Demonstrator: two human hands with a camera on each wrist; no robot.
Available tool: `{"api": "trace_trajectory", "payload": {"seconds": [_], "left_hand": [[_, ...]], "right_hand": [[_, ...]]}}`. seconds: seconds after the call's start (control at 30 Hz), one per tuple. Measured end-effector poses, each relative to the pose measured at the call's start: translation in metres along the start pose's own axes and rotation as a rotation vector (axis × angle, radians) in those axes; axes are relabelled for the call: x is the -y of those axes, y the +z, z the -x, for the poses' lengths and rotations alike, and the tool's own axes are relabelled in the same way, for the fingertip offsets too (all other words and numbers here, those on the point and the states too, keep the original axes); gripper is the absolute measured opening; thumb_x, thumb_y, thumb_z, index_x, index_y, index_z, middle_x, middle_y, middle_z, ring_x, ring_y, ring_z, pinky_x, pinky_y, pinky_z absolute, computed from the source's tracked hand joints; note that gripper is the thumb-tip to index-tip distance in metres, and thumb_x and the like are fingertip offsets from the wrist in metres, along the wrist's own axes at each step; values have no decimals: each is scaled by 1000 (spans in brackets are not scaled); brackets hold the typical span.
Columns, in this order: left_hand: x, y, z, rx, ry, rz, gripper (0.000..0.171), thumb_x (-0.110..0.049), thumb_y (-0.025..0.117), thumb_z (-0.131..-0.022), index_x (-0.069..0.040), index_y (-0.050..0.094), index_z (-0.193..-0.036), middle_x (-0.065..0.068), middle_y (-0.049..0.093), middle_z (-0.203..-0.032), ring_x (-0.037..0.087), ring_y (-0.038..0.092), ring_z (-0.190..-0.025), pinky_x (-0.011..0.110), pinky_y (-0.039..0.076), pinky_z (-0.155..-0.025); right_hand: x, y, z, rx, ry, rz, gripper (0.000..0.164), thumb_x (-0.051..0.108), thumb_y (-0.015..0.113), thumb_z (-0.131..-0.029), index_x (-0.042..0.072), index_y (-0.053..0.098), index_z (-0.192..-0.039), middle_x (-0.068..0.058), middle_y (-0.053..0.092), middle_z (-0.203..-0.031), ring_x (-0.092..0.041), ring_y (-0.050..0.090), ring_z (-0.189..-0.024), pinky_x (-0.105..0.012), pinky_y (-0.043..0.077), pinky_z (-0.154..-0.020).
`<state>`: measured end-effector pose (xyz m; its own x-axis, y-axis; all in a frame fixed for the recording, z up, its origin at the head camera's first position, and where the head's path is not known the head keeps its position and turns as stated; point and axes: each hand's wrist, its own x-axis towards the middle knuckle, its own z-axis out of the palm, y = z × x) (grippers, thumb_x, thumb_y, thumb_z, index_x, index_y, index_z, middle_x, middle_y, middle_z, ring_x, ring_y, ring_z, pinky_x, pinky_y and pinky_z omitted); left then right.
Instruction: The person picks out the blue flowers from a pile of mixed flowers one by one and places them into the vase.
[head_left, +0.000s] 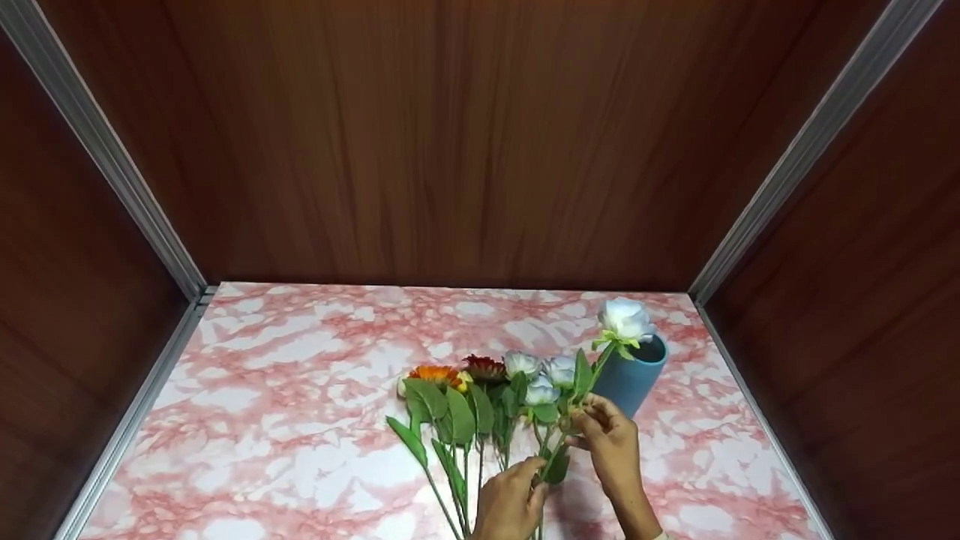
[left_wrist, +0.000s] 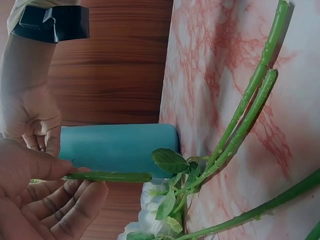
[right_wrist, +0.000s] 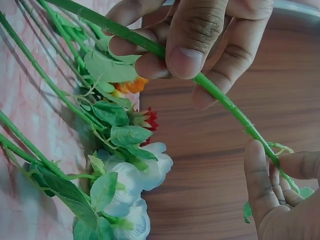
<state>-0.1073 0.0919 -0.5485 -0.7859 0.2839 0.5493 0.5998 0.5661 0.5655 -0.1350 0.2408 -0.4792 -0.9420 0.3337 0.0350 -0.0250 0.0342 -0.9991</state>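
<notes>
A white rose (head_left: 626, 320) is held tilted above the table, its bloom overlapping the mouth of a blue vase (head_left: 628, 384) in the head view. My left hand (head_left: 510, 501) pinches the lower part of its green stem (left_wrist: 112, 176) between thumb and fingers. Higher up, near the leaves, my right hand (head_left: 613, 439) pinches the same stem, as the right wrist view also shows. Both hands are in front of the upright vase. Beside them on the table lie more white roses (head_left: 523, 364), a dark red flower (head_left: 484, 368) and an orange flower (head_left: 435, 375).
The flowers lie on a pink-and-white marbled table (head_left: 300, 360), stems toward the front edge. Brown wood-grain panels (head_left: 450, 150) enclose the back and sides, with metal rails (head_left: 112, 150) at the corners.
</notes>
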Motion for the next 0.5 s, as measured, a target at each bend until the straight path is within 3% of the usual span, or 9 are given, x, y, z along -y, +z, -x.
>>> {"api": "trace_trajectory", "payload": {"seconds": [0.13, 0.33, 0.5], "left_hand": [[-1, 0, -1, 8, -15, -1, 27, -13, 68, -74, -13, 62, -101, -2, 66, -81, 10, 61, -63, 23, 43, -51], [-6, -1, -3, 42, -62, 29, 27, -13, 68, -75, -11, 63, -101, -2, 66, -84, 10, 61, -67, 23, 45, -55], [-7, 0, -5, 60, -83, 37, 25, -14, 69, -75, -12, 63, -100, -3, 65, -83, 8, 60, -66, 22, 44, -54]], "right_hand": [[1, -2, 0, 1, -12, 19, 32, 0, 53, -86, -10, 47, -116, -23, 55, -101, -16, 63, -77, -35, 52, -61], [4, -4, 0, -4, -16, 15, 32, 0, 53, -86, -10, 47, -117, -23, 56, -102, -23, 63, -79, -35, 52, -61], [7, -5, 0, -12, -39, -4, 32, -2, 53, -86, -12, 47, -116, -24, 56, -101, -17, 64, -74, -35, 52, -59]]}}
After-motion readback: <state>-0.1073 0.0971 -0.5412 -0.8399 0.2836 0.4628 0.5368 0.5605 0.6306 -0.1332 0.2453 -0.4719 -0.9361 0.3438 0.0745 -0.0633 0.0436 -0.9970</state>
